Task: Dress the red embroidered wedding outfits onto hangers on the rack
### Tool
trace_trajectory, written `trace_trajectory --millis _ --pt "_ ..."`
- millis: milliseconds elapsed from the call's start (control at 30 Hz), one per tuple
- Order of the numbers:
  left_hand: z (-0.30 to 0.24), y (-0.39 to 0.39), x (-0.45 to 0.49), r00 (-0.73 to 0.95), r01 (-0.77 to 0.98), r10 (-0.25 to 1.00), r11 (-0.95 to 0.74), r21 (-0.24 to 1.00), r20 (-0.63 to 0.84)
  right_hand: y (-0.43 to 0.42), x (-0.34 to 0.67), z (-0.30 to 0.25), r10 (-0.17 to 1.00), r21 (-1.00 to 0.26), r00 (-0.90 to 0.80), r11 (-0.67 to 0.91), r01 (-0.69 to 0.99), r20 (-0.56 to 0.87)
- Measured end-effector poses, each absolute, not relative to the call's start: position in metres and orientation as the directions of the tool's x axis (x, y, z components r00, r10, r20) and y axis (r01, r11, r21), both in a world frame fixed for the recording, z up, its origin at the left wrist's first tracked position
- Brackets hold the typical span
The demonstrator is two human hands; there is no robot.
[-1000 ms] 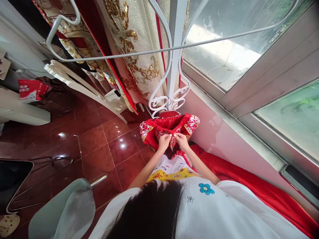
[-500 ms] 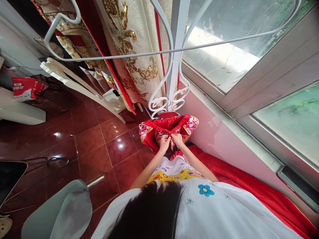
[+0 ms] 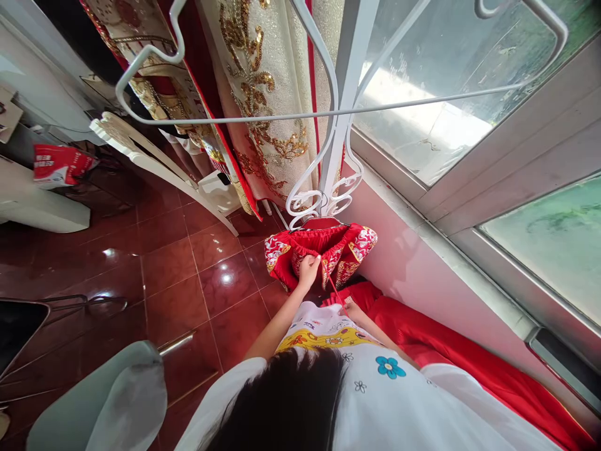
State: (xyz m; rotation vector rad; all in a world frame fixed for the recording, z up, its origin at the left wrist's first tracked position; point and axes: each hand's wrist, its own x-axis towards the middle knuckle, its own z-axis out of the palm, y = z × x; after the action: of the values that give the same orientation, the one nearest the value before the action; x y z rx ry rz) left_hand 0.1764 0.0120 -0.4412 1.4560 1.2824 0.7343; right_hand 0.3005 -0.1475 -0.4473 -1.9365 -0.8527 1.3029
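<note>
A red skirt (image 3: 364, 243) with gold and white embroidery hangs by its gathered waistband from a hanger (image 3: 323, 223) at the foot of the white metal rack. My left hand (image 3: 308, 270) pinches the front of the waistband. Lower and to the right, close to my body, my right hand (image 3: 353, 311) is closed on a thin red drawstring (image 3: 334, 289). The string runs taut between the waistband and that hand. Parts of the right fingers are hard to make out.
A white metal rack (image 3: 345, 94) with curled scrolls stands in front. Behind it hang sequinned gold and white garments (image 3: 277, 100). Red cloth (image 3: 422, 332) lies along the pink wall at right, below a window (image 3: 432, 94). A grey chair (image 3: 103, 401) and a white chair (image 3: 159, 169) are at left.
My right hand has left the waistband and moved down toward my body, drawing the red string out. My left hand stays at the waistband. The view has shifted slightly.
</note>
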Motion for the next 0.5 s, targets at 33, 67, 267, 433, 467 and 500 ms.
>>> trace_trajectory --millis 33,67,267,433,467,500 --pt "-0.445 0.015 0.180 0.265 0.349 0.946 0.086 0.933 -0.186 -0.145 0.300 -0.445 0.807 -0.783 0.323 -0.574 0.239 -0.494" --pt "-0.449 0.018 0.182 0.284 0.369 0.938 0.084 0.925 -0.198 -0.139 0.300 -0.441 0.819 -0.759 0.349 -0.563 0.329 -0.456" --pt "-0.459 0.005 0.166 0.428 0.541 0.875 -0.046 0.840 -0.228 -0.063 0.298 -0.396 0.952 -0.583 0.229 -0.306 0.753 -0.204" --pt "-0.433 -0.011 0.147 0.437 0.663 0.896 -0.265 0.701 -0.075 -0.035 0.298 -0.377 0.949 -0.342 0.057 -0.167 0.925 -0.311" --pt "-0.424 -0.011 0.146 0.432 0.681 0.901 -0.310 0.663 -0.022 -0.038 0.299 -0.376 0.944 -0.317 0.035 -0.145 0.937 -0.329" --pt "-0.416 -0.010 0.147 0.457 0.691 0.889 -0.375 0.618 0.028 -0.042 0.301 -0.376 0.937 -0.295 0.006 -0.116 0.949 -0.350"
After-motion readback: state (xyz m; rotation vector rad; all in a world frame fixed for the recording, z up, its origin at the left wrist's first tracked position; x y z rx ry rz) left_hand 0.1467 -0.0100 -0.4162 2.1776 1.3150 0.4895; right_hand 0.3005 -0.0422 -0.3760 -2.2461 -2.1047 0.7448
